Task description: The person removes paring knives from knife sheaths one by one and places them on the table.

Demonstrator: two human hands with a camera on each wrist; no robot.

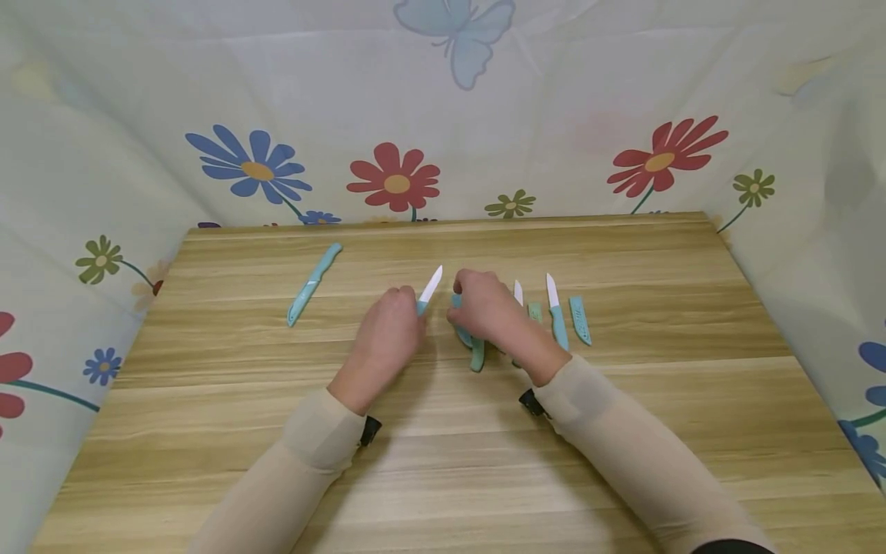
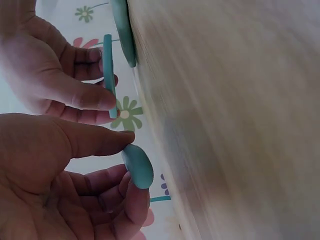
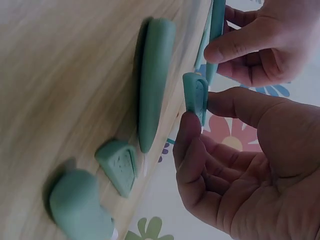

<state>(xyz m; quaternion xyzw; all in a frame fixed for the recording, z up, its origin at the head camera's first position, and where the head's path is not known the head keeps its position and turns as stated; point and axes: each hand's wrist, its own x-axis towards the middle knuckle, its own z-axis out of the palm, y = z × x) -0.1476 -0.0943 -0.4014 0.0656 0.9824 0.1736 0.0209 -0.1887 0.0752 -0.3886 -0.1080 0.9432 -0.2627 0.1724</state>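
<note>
My left hand [image 1: 389, 332] pinches the blue handle of a small paring knife [image 1: 431, 286], its white blade bare and pointing away. In the left wrist view the rounded end of the knife handle [image 2: 139, 167] shows between thumb and fingers. To the right, my right hand [image 1: 490, 308] holds a blue blade sheath [image 3: 195, 95] between thumb and fingertips, its open end hidden by no finger in the right wrist view. Knife and sheath are apart. Below the right hand lies a green-handled knife [image 1: 477, 357], partly covered by it.
A sheathed blue knife [image 1: 314, 285] lies at the left. Right of my hands lie a bare blue-handled knife [image 1: 559, 327], a blue sheath [image 1: 580, 319], a green sheath [image 1: 534, 310] and another white blade [image 1: 517, 292], partly hidden by the right arm. A flowered curtain [image 1: 567, 123] hangs behind the wooden table [image 1: 228, 431].
</note>
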